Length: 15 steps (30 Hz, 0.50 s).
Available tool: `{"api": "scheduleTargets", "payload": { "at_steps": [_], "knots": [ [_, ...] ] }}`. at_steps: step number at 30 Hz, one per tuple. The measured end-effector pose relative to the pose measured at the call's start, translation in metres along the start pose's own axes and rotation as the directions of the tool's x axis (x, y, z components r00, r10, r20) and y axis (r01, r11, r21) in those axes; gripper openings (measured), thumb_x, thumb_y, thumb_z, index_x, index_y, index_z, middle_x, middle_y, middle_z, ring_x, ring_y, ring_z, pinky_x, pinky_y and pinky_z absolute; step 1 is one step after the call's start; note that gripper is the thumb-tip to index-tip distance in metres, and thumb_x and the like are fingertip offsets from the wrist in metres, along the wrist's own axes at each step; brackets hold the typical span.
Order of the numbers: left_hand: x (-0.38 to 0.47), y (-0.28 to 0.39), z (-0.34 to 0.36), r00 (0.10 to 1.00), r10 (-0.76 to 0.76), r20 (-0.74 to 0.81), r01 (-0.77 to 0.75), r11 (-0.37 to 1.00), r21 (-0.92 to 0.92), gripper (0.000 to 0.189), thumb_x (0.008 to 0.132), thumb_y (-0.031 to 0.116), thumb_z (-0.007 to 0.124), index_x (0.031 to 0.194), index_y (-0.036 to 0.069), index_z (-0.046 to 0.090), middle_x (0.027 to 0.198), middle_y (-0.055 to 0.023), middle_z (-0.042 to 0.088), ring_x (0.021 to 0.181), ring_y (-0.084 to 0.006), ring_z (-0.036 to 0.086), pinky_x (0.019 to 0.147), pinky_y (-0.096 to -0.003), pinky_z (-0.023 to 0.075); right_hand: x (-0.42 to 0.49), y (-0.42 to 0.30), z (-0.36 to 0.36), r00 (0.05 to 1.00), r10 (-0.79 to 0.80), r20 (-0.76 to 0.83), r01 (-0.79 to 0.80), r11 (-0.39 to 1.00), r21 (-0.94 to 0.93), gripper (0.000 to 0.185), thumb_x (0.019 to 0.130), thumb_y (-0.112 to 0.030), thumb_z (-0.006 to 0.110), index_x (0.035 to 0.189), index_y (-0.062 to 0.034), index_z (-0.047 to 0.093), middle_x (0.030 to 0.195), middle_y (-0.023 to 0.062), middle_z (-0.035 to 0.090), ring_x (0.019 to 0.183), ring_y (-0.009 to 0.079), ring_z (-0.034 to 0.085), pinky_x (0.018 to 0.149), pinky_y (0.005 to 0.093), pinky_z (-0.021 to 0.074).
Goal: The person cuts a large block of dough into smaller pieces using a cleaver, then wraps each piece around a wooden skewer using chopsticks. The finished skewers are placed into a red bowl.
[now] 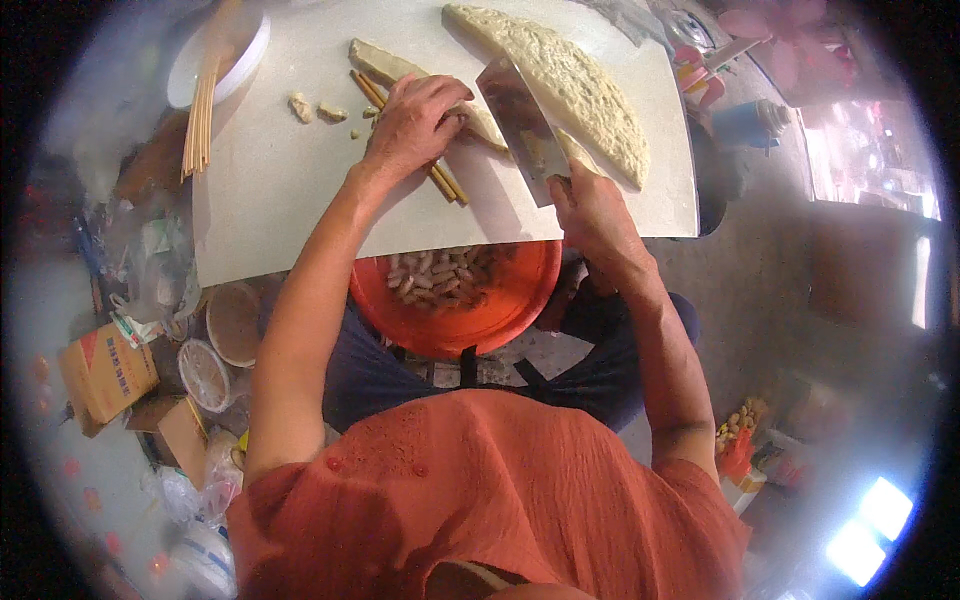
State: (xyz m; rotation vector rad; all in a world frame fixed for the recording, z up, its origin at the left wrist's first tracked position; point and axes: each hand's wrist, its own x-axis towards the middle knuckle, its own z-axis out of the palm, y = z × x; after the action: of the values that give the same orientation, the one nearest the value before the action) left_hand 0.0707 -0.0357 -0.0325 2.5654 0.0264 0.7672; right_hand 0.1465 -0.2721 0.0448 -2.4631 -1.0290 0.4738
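My left hand (412, 124) presses down on a long strip of pale, dough-like food (379, 60), fingers curled over its middle. Two thin wooden sticks (448, 184) lie side by side on the board, passing under that hand. My right hand (596, 210) grips the handle of a cleaver (517, 112), whose broad blade stands just past the strip's right end. To the right of the blade lies a big half-moon slab of the same pale food (570, 82), with a narrow piece (574, 152) partly behind my right hand. A few small scraps (331, 112) sit left of the strip.
The white board (277, 217) overhangs an orange basin (517, 322) holding many pale pieces (435, 277). At the board's upper left, a bundle of thin wooden sticks (201, 112) rests across a white bowl (251, 60). A cardboard box (109, 371) and plastic bags (180, 491) crowd the left.
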Motion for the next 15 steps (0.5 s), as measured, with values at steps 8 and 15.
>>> {"api": "scheduleTargets", "payload": {
  "at_steps": [8, 15],
  "knots": [
    [-0.001, -0.002, 0.011, 0.999, 0.0, 0.051, -0.004, 0.998, 0.068, 0.028, 0.077, 0.011, 0.062, 0.104, 0.006, 0.058, 0.111, -0.0083, 0.059, 0.107, -0.0278, 0.054, 0.103, -0.0445, 0.0324, 0.011, 0.004, 0.003, 0.979, 0.098, 0.177, -0.114, 0.99, 0.079, 0.033, 0.088, -0.02, 0.05, 0.106, 0.0064, 0.053, 0.087, 0.0317, 0.059, 0.083, 0.0439, 0.059, 0.076, 0.0474, 0.0443],
    [-0.002, -0.002, 0.012, 0.998, -0.012, 0.06, 0.008, 0.998, 0.066, 0.025, 0.079, 0.013, 0.062, 0.102, 0.005, 0.058, 0.108, -0.0091, 0.059, 0.105, -0.0279, 0.055, 0.103, -0.0461, 0.0321, 0.01, -0.004, -0.001, 0.983, 0.106, 0.151, -0.12, 0.989, 0.089, 0.028, 0.089, -0.021, 0.048, 0.094, 0.0053, 0.056, 0.08, 0.0284, 0.061, 0.076, 0.0423, 0.06, 0.071, 0.0481, 0.0464]
  ]
}}
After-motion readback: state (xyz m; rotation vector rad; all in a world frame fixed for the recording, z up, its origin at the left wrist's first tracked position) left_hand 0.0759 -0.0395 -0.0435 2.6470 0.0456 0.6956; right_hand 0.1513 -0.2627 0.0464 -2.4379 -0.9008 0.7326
